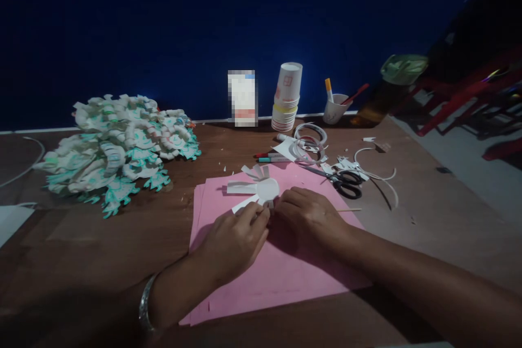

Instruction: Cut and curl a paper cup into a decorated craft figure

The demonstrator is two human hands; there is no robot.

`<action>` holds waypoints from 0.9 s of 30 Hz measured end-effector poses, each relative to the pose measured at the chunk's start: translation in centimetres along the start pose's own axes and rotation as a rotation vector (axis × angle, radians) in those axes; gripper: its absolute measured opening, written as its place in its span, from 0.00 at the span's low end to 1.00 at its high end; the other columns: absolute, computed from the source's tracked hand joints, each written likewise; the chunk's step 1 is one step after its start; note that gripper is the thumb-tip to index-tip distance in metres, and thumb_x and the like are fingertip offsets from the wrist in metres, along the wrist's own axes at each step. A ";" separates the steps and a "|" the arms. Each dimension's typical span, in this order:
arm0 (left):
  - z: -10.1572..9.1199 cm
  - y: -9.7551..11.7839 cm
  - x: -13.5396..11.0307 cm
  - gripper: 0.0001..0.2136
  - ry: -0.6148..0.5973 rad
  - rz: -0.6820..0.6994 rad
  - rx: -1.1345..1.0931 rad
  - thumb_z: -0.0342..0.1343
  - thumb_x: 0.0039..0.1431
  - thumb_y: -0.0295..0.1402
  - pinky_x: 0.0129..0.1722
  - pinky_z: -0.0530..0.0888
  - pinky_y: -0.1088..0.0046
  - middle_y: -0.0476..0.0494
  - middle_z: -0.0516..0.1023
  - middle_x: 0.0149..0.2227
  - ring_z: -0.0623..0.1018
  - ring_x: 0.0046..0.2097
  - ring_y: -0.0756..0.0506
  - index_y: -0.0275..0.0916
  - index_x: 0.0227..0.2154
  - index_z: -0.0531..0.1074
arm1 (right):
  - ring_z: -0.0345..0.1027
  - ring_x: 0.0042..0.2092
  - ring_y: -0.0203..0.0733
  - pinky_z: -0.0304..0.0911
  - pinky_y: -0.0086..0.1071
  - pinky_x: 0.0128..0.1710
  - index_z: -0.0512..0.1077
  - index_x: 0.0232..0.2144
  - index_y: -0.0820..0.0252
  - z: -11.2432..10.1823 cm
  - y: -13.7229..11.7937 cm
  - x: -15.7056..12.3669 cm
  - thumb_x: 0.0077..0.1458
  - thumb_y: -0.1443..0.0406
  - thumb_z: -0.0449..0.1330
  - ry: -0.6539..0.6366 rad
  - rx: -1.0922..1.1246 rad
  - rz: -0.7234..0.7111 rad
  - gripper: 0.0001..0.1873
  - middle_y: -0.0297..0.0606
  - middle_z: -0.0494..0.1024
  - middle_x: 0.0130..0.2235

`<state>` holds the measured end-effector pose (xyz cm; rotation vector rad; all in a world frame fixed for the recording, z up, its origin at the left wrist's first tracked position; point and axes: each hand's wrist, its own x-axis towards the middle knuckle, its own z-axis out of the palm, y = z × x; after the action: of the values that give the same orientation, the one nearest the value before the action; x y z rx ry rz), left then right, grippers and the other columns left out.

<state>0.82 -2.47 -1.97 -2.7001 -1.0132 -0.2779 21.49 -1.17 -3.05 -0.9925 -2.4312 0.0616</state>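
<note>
A white paper cup cut into flat strips [261, 187] lies on a stack of pink paper sheets [285, 272] in the middle of the wooden table. My left hand [234, 242] and my right hand [310, 217] meet at the near edge of this cut cup. The fingers of both hands are curled and pinch its near strips. A metal bangle [145, 304] circles my left wrist.
A pile of finished white-and-teal paper crafts [118, 147] sits at the left. Black-handled scissors [345, 182], markers [271, 157], tape rings [310, 138] and paper scraps lie behind the pink sheets. A stack of paper cups [287, 98], a cup with pens [336, 109] and a carton [242, 98] stand by the blue wall.
</note>
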 end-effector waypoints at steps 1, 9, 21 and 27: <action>0.0 0.0 -0.1 0.11 0.010 0.007 0.012 0.51 0.64 0.29 0.24 0.73 0.67 0.41 0.76 0.39 0.76 0.32 0.44 0.34 0.47 0.72 | 0.63 0.31 0.40 0.57 0.35 0.32 0.69 0.28 0.59 0.0 0.0 0.0 0.55 0.68 0.61 -0.004 0.016 0.002 0.05 0.38 0.72 0.30; -0.2 0.3 0.0 0.05 -0.031 0.029 0.045 0.54 0.62 0.27 0.23 0.72 0.67 0.42 0.76 0.38 0.76 0.29 0.44 0.37 0.38 0.73 | 0.67 0.35 0.44 0.62 0.37 0.38 0.72 0.34 0.60 0.2 0.2 -0.1 0.57 0.61 0.62 0.032 0.115 0.017 0.08 0.41 0.75 0.33; 0.1 0.0 0.1 0.08 -0.026 -0.019 -0.009 0.51 0.64 0.26 0.22 0.71 0.70 0.44 0.75 0.37 0.75 0.29 0.45 0.38 0.42 0.72 | 0.66 0.35 0.43 0.61 0.37 0.37 0.71 0.32 0.58 0.3 0.3 0.2 0.57 0.60 0.63 -0.019 0.129 0.080 0.08 0.40 0.74 0.34; -0.1 0.0 0.4 0.06 -0.099 -0.024 -0.042 0.50 0.65 0.27 0.23 0.73 0.70 0.42 0.75 0.39 0.76 0.30 0.45 0.38 0.38 0.72 | 0.68 0.38 0.45 0.64 0.37 0.40 0.72 0.38 0.60 0.2 0.3 0.1 0.57 0.60 0.63 0.032 0.145 0.042 0.10 0.43 0.75 0.35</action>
<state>1.10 -2.29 -1.77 -2.7652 -1.0788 -0.1733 21.55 -0.86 -3.30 -0.9714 -2.3398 0.2312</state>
